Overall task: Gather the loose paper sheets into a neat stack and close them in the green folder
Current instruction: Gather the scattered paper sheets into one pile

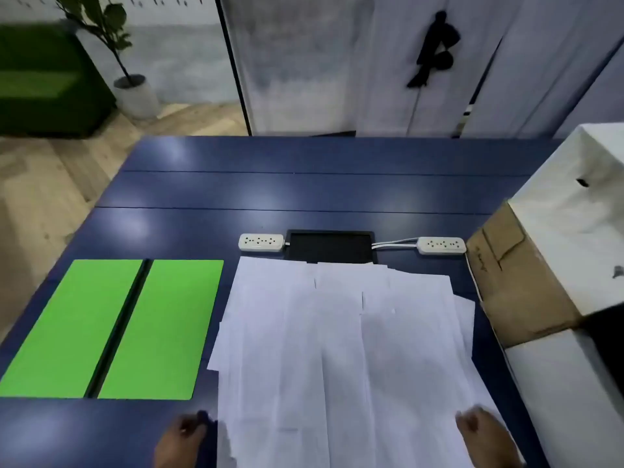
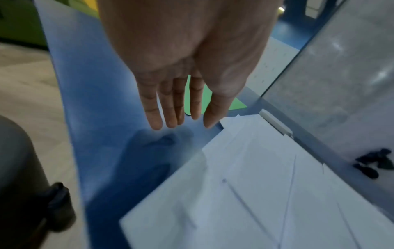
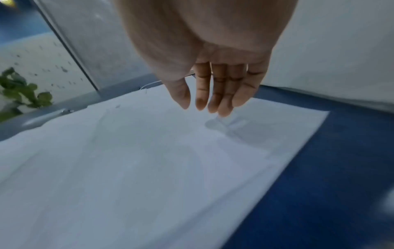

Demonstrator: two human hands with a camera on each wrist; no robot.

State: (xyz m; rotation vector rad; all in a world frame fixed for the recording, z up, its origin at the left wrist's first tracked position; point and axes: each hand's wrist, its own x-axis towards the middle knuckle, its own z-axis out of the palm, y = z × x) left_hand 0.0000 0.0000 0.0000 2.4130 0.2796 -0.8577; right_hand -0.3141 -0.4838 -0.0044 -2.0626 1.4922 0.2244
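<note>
Overhead, two bare hands hover at the near edge of a blue table [image 1: 304, 190] strewn with paper.

From left: the green folder [image 1: 111, 327] lies open and flat; the left hand [image 1: 180, 440], fingers straight and holding nothing, sits just beside the loose white paper sheets [image 1: 341, 349]; the right hand [image 1: 486, 437], fingers relaxed and empty, is over their right edge; cardboard boxes [image 1: 513, 282] stand far right.

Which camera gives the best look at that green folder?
The head view: the green folder lies open and whole on the table. The left wrist view shows only a green sliver behind the fingers. The right wrist view shows none.
</note>
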